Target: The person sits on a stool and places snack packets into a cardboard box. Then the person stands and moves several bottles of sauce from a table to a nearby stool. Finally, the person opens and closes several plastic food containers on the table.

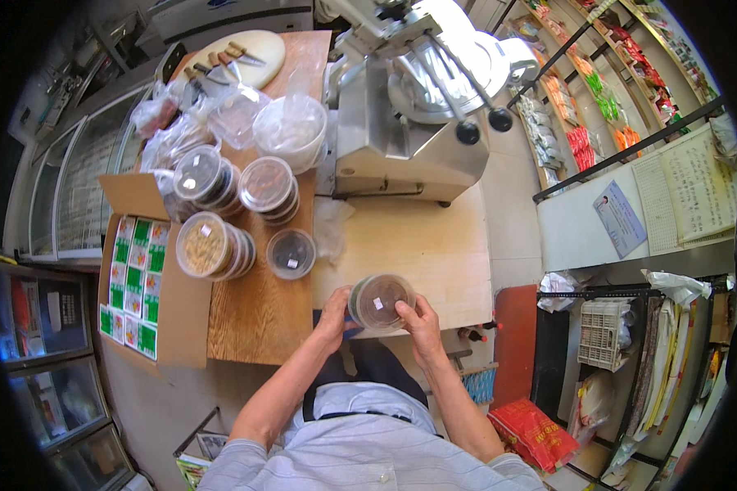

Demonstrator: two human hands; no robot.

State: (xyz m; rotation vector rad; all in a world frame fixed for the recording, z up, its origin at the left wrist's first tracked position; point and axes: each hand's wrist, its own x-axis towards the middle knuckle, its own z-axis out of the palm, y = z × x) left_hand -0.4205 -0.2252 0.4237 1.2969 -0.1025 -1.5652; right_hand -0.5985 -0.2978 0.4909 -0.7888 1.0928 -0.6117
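A round clear plastic tub [386, 288] with a lid and a small white label is held at the near edge of the pale board [418, 237]. My left hand [333, 314] grips its left side, the fingers partly hidden by the tub. On the other side my right hand [422, 322] holds it, thumb on top of the lid and the other fingers out of sight below. What is inside cannot be made out clearly. Left of it stands a smaller clear round tub [291, 254] on the wooden table [254, 327].
Stacked lidded tubs [205, 245], [268, 185] of food stand on the left. Behind them are a white bucket [290, 135], plastic bags [176, 135] and knives on a round cutting board [262, 51]. A metal slicer [409, 147] stands ahead; an open carton [184, 319] is at left.
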